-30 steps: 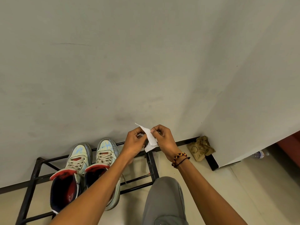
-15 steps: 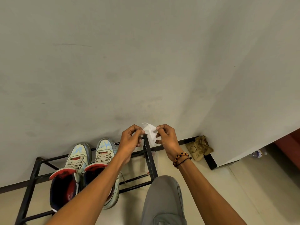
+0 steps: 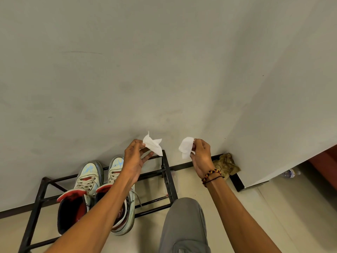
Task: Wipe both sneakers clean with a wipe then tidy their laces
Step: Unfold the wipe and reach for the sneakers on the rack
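Grey wall (image 3: 164, 70) fills most of the view. Black metal rack (image 3: 166, 172) sits low against it. Two high-top sneakers stand side by side on the rack, toes to the wall: left sneaker (image 3: 82, 190), right sneaker (image 3: 125, 214), laces loose. A knee in grey trousers (image 3: 184, 223) is bent beside the rack. Hands apart, raised above the rack. Left hand (image 3: 135, 157) pinches a white wipe piece (image 3: 153, 145); right hand (image 3: 200, 157), beaded bracelet (image 3: 212, 175) at the wrist, pinches a second white piece (image 3: 186, 147). Crumpled tan cloth (image 3: 227, 166) lies in the corner.
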